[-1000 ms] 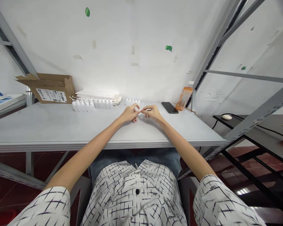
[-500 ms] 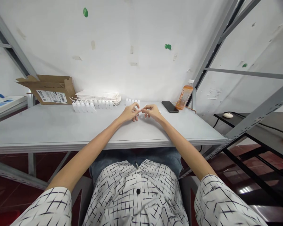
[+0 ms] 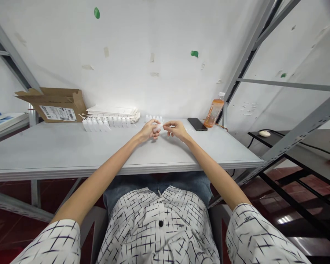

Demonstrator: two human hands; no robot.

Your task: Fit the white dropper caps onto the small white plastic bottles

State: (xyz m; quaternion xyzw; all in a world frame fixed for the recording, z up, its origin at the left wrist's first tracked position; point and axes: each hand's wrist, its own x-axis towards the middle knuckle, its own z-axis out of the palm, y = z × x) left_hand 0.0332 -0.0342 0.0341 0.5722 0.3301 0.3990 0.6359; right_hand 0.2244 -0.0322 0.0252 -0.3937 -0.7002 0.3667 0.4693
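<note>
Over the middle of the table [image 3: 71, 150], my left hand [image 3: 147, 131] is closed around a small white plastic bottle [image 3: 157, 128], tilted with its narrow end toward the right. My right hand [image 3: 177, 130] pinches thumb and forefinger together at that end; whatever lies between the fingertips is too small to make out. Behind my left hand stands a short row of similar white bottles [image 3: 151, 118]. Farther left, more white bottles [image 3: 95, 125] are lined up in rows, some with thin white pieces sticking out of their tops.
An opened cardboard box [image 3: 59, 106] and a stack of white papers [image 3: 112, 110] sit at the back left. Toward the back right are a black phone [image 3: 197, 124] and an orange drink bottle [image 3: 213, 112]. Grey metal posts [image 3: 243, 62] frame the table.
My left hand has turned, and the white bottle in it now shows plainly between the hands. My right hand has shifted very slightly left. The view has moved a little.
</note>
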